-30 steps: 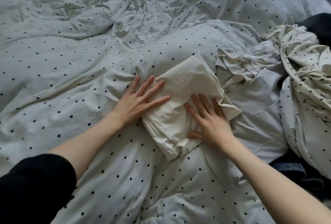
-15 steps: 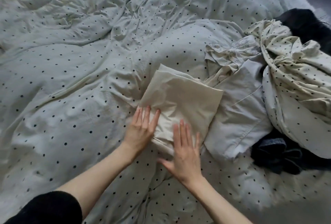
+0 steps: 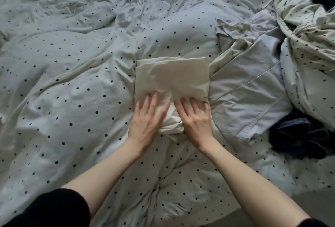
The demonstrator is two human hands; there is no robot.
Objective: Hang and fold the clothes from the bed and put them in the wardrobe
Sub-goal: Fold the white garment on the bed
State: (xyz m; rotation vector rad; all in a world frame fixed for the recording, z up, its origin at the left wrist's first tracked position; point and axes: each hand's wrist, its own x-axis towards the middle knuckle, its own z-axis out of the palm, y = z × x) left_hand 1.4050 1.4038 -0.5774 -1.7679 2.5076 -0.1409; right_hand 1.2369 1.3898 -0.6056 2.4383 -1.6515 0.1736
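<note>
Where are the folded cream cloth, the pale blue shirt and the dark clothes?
folded cream cloth (image 3: 172, 74): head view, its flat upper face.
pale blue shirt (image 3: 243, 88): head view, its smooth middle panel.
dark clothes (image 3: 297, 137): head view, the crumpled heap's middle.

Home bedroom: dotted duvet (image 3: 72, 74), strewn clothes (image 3: 299, 49)

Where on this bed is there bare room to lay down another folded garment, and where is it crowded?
Free: the dotted duvet left of the folded cream garment, and beyond it. Crowded: the right side, where the pale blue shirt, a dotted garment and dark clothes lie piled. Both hands rest on the cream garment.
</note>
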